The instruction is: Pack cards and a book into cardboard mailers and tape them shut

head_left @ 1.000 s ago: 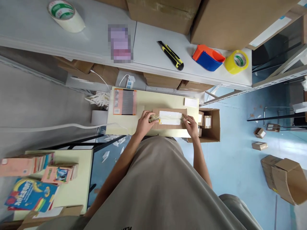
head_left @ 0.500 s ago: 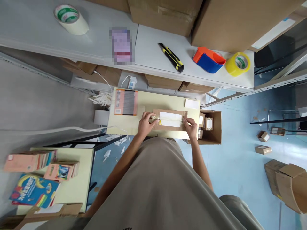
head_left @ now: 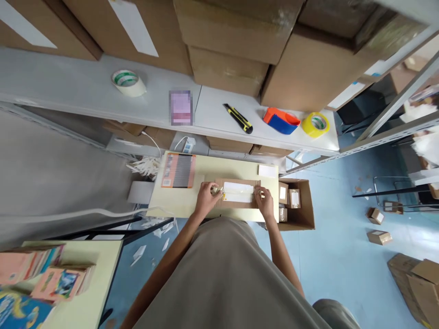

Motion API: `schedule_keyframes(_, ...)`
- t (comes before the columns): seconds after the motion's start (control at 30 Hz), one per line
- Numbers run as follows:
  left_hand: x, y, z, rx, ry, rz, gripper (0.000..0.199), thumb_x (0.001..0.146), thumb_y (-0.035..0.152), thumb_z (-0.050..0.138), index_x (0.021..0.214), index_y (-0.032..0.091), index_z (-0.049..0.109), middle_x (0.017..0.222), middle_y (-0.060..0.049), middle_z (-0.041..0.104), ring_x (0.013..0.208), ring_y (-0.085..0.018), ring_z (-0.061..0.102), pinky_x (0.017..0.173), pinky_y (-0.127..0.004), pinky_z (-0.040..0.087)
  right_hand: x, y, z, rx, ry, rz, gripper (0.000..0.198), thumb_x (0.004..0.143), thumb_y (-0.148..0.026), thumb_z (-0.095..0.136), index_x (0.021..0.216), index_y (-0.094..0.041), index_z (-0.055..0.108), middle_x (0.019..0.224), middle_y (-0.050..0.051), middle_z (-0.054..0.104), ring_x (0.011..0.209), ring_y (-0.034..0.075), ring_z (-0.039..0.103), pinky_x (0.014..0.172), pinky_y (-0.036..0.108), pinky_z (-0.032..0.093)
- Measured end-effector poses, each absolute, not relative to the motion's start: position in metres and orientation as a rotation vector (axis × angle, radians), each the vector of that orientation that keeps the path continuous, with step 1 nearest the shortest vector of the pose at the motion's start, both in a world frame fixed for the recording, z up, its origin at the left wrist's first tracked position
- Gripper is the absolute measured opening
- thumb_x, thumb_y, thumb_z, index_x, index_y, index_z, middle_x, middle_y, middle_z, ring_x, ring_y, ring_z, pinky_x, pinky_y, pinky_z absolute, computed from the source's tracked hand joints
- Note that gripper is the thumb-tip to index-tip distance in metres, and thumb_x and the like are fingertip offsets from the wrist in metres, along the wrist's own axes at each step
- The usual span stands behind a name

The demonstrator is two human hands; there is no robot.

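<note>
A small, flat cardboard box [head_left: 236,205] with a white label [head_left: 242,186] on its top lies on the pale yellow table [head_left: 178,201]. Clear tape [head_left: 215,189] runs lengthwise over the label and bunches, shiny, at the box's left end. My left hand [head_left: 206,199] is closed on that crumpled-looking tape, thumb toward the box. At the opposite end, my right hand [head_left: 264,204] pinches the tape close to the box edge. Its fingertips partly hide the tape end there.
An orange-and-grey printed packet [head_left: 179,170] and white labels [head_left: 267,171] lie on the table. An open carton [head_left: 305,214] holding small boxes stands to the right. The shelf above bears a utility knife [head_left: 238,119], a tape dispenser [head_left: 281,121] and tape rolls [head_left: 315,124].
The view has tilted up, so the shelf and table sit lower in the picture. Both hands stay at the ends of the box, and the right fingers are curled in more.
</note>
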State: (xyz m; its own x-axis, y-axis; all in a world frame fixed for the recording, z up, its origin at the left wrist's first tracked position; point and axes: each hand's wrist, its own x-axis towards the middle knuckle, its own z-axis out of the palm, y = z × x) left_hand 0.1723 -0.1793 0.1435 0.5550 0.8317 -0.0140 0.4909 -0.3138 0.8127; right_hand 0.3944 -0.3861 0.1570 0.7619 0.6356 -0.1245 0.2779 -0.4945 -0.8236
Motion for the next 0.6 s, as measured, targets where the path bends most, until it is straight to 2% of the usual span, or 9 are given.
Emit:
schedule_keyframes(0.1, 0.182, -0.172, 0.157, 2.122, 1.007, 0.580, 0.026, 0.082, 0.016, 0.083, 0.105, 0.025, 0.074, 0.139, -0.016, 0.069, 0.145, -0.039, 0.063, 0.122, -0.058, 0.057, 0.399, -0.381, 0.167, -2.173, -0.776, 0.493, 0.032, 0.105, -0.041, 0.059, 0.118, -0.022, 0.082, 0.126, 0.016, 0.079, 0.107, 0.030, 0.079, 0.099, 0.047, 0.066)
schedule_keyframes(0.17, 0.198, -0.166, 0.173, 2.171, 0.928, 0.631, 0.024, 0.084, 0.015, 0.081, 0.105, 0.024, 0.075, 0.153, -0.018, 0.065, 0.153, -0.042, 0.059, 0.126, -0.062, 0.054, 0.410, -0.372, 0.182, -2.199, -0.851, 0.406, 0.031, 0.106, -0.043, 0.060, 0.115, -0.024, 0.084, 0.131, 0.017, 0.078, 0.115, 0.033, 0.079, 0.103, 0.049, 0.066)
schedule_keyframes(0.27, 0.237, -0.154, 0.207, 2.176, 0.749, 0.744, 0.020, 0.091, 0.016, 0.075, 0.108, 0.024, 0.076, 0.158, -0.017, 0.064, 0.152, -0.039, 0.062, 0.129, -0.062, 0.052, 0.444, -0.348, 0.222, -2.158, -0.996, 0.162, 0.035, 0.111, -0.047, 0.058, 0.127, -0.026, 0.081, 0.142, 0.018, 0.074, 0.133, 0.036, 0.074, 0.116, 0.054, 0.061)
schedule_keyframes(0.37, 0.286, -0.145, 0.250, 2.155, 0.561, 0.882, 0.022, 0.096, 0.017, 0.071, 0.116, 0.025, 0.078, 0.157, -0.015, 0.067, 0.149, -0.036, 0.065, 0.130, -0.059, 0.052, 0.492, -0.310, 0.271, -2.098, -1.156, -0.087, 0.044, 0.113, -0.047, 0.056, 0.148, -0.025, 0.070, 0.155, 0.020, 0.066, 0.149, 0.037, 0.063, 0.128, 0.058, 0.051)
schedule_keyframes(0.43, 0.316, -0.142, 0.279, 2.136, 0.467, 0.968, 0.024, 0.098, 0.017, 0.068, 0.118, 0.025, 0.078, 0.154, -0.014, 0.070, 0.149, -0.035, 0.066, 0.130, -0.058, 0.053, 0.525, -0.281, 0.300, -2.096, -1.225, -0.196, 0.051, 0.112, -0.047, 0.057, 0.156, -0.021, 0.062, 0.161, 0.023, 0.062, 0.155, 0.039, 0.057, 0.130, 0.061, 0.047)
schedule_keyframes(0.5, 0.341, -0.144, 0.303, 2.110, 0.398, 1.037, 0.024, 0.099, 0.016, 0.068, 0.119, 0.024, 0.078, 0.150, -0.014, 0.072, 0.148, -0.034, 0.067, 0.129, -0.058, 0.054, 0.555, -0.253, 0.320, -2.150, -1.231, -0.234, 0.054, 0.109, -0.043, 0.060, 0.156, -0.017, 0.058, 0.158, 0.026, 0.063, 0.153, 0.040, 0.057, 0.129, 0.062, 0.046)
schedule_keyframes(0.6, 0.363, -0.151, 0.329, 2.065, 0.338, 1.092, 0.024, 0.098, 0.015, 0.070, 0.118, 0.024, 0.079, 0.146, -0.014, 0.075, 0.143, -0.034, 0.070, 0.127, -0.058, 0.057, 0.587, -0.217, 0.335, -2.352, -1.176, -0.147, 0.047, 0.102, -0.034, 0.066, 0.144, -0.014, 0.062, 0.145, 0.027, 0.071, 0.145, 0.042, 0.064, 0.127, 0.061, 0.047)
